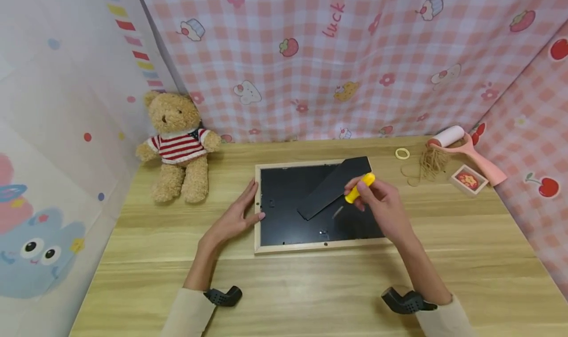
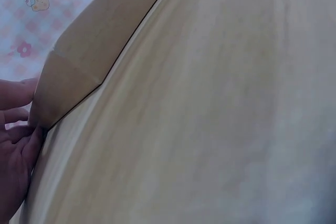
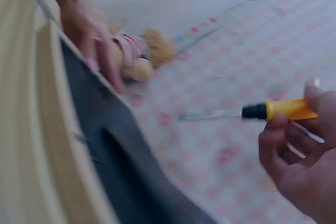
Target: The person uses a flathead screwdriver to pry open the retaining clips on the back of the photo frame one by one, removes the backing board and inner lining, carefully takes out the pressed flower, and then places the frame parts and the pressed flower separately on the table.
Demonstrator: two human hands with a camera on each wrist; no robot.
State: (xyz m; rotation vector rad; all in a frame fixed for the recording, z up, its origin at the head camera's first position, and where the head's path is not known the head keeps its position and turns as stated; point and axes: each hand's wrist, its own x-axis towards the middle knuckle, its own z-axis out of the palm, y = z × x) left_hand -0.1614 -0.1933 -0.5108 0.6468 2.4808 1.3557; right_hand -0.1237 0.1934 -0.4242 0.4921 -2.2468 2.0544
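A light wooden picture frame (image 1: 290, 250) lies face down on the table, its black backing (image 1: 279, 228) upward. A black stand leg (image 1: 330, 189) slants across the backing. My left hand (image 1: 232, 221) rests along the frame's left edge, fingers straight on the outer side and thumb tip over the rim. Above the backing, my right hand (image 1: 383, 204) holds a screwdriver by its yellow handle (image 1: 360, 188), the metal shaft pointing down and left. In the right wrist view the screwdriver (image 3: 254, 111) is pinched between thumb and fingers, its tip apart from the frame.
A teddy bear (image 1: 179, 147) in a striped sweater sits at the back left. At the back right are a yellow ring (image 1: 402, 153), brown twine (image 1: 432, 163), a pink-handled roller (image 1: 479, 159) and a small box (image 1: 468, 180). Patterned cloth (image 1: 310, 81) hangs behind the table.
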